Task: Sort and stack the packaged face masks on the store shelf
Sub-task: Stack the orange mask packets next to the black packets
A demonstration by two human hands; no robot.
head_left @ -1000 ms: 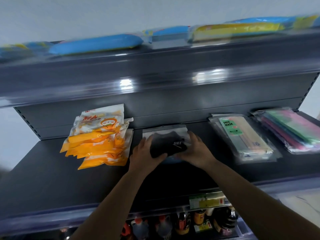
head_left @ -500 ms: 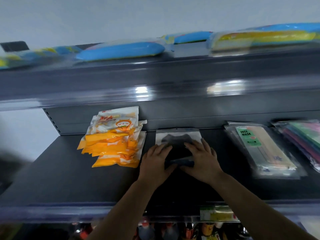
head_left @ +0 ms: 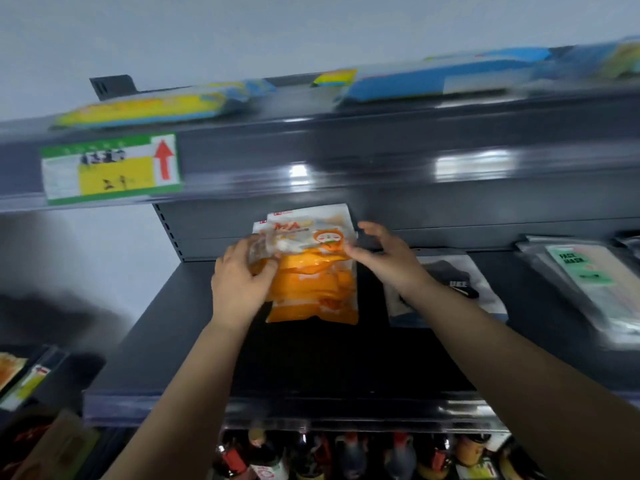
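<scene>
Hands bracketed the orange mask packs [head_left: 313, 271], which lay as a loose stack on the dark middle shelf [head_left: 166, 327], their long axis running from the back panel toward me. My left hand [head_left: 239, 282] sat against the stack's left edge, fingers curled round the clear upper corner and the thumb pressed on the orange film, so it had a hold. My right hand [head_left: 384, 254] was at the upper right corner: its lower fingertips met the top pack's edge, while the other fingers stood spread and lifted off it. I judged the left hand the steadier anchor, and the coming squeeze would have to close sideways, across the short axis, to square the edges. Just beside my right forearm lay the black mask pack [head_left: 446, 285], flat and apart from the orange stack.
</scene>
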